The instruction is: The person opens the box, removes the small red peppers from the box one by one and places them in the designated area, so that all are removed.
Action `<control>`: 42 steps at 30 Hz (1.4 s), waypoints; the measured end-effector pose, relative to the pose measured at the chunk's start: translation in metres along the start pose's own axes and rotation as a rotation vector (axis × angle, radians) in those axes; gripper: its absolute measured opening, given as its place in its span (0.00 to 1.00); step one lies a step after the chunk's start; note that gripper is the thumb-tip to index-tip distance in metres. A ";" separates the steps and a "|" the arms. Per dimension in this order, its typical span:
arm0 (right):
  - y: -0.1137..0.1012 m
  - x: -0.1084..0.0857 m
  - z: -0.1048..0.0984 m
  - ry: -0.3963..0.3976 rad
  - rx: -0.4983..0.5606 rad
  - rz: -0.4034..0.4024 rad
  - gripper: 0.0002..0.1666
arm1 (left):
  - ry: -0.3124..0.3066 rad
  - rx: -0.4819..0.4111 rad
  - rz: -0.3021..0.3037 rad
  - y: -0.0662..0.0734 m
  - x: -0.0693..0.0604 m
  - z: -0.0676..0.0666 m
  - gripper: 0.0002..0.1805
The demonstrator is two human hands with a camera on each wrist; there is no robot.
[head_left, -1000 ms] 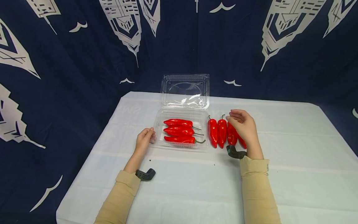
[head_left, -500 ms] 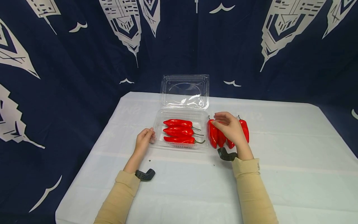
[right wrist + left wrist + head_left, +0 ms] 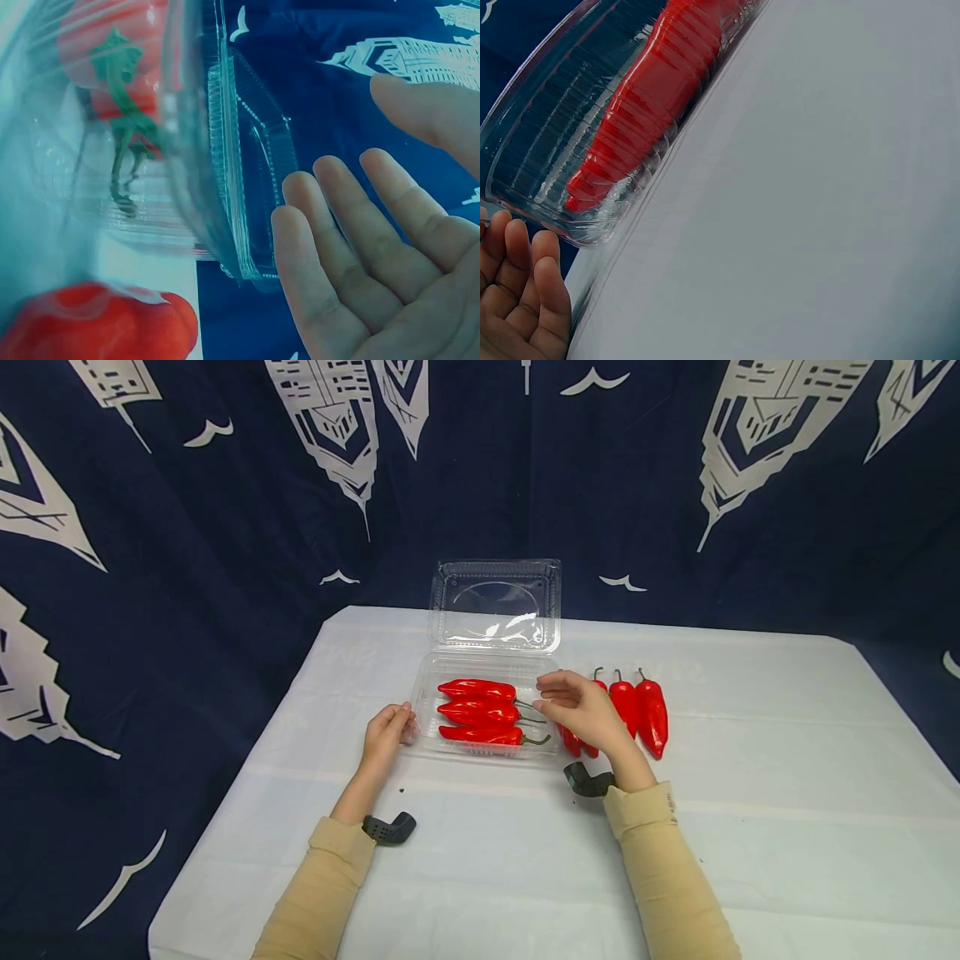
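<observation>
A clear plastic clamshell container lies with its lid raised behind it. Three red chili peppers lie side by side inside, green stems toward the right. My left hand pinches the container's left rim; in the left wrist view its fingers bend up at that rim. Over the container's right edge hovers my right hand, fingers apart and holding nothing, as the right wrist view shows. Several more red chili peppers lie in a row right of the container, some partly hidden by the right hand.
A white cloth covers the table. Behind it hangs a dark blue curtain printed with white buildings and birds. A black wrist device is worn on each arm. Small dark specks lie on the cloth near the front.
My right hand has moved left, from above the right-hand peppers to the container's right edge, uncovering the rightmost peppers. The left hand and the container have stayed put.
</observation>
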State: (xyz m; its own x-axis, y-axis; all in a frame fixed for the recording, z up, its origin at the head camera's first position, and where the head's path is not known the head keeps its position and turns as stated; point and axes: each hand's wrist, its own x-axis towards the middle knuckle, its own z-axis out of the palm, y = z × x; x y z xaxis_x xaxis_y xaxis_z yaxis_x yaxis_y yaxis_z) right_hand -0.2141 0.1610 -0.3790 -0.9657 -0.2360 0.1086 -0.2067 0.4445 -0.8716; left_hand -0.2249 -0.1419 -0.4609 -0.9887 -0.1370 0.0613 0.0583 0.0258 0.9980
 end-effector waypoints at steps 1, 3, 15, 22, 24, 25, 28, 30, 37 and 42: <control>0.000 0.000 0.001 -0.007 0.004 -0.002 0.24 | -0.002 -0.001 0.008 0.004 -0.002 0.001 0.14; 0.000 0.000 0.003 -0.018 0.003 -0.005 0.24 | -0.005 0.009 0.017 0.011 -0.007 0.002 0.14; 0.007 0.006 0.021 -0.089 -0.055 -0.049 0.25 | -0.010 0.019 0.023 0.019 -0.011 0.003 0.14; 0.007 0.007 0.033 -0.136 -0.070 -0.099 0.24 | -0.013 0.027 0.018 0.019 -0.011 0.003 0.14; 0.007 0.007 0.037 -0.147 -0.076 -0.104 0.24 | -0.012 0.026 0.015 0.019 -0.012 0.003 0.14; 0.007 0.007 0.038 -0.152 -0.079 -0.106 0.24 | -0.011 0.027 0.015 0.020 -0.012 0.003 0.14; 0.008 0.007 0.042 -0.165 -0.108 -0.110 0.23 | -0.008 0.030 0.016 0.020 -0.012 0.003 0.14; 0.008 0.007 0.044 -0.174 -0.125 -0.110 0.22 | -0.006 0.030 0.017 0.020 -0.012 0.003 0.14; 0.009 0.007 0.048 -0.194 -0.178 -0.102 0.24 | -0.001 0.042 0.025 0.020 -0.012 0.003 0.14; 0.010 0.008 0.050 -0.193 -0.217 -0.110 0.25 | -0.010 0.032 0.025 0.019 -0.012 0.003 0.14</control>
State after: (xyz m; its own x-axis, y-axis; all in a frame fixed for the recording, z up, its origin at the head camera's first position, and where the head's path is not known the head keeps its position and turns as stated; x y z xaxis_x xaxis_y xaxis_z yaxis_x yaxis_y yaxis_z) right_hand -0.2156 0.1204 -0.4113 -0.8920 -0.4439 0.0858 -0.3575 0.5765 -0.7347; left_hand -0.2127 -0.1368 -0.4424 -0.9882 -0.1265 0.0861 0.0789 0.0609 0.9950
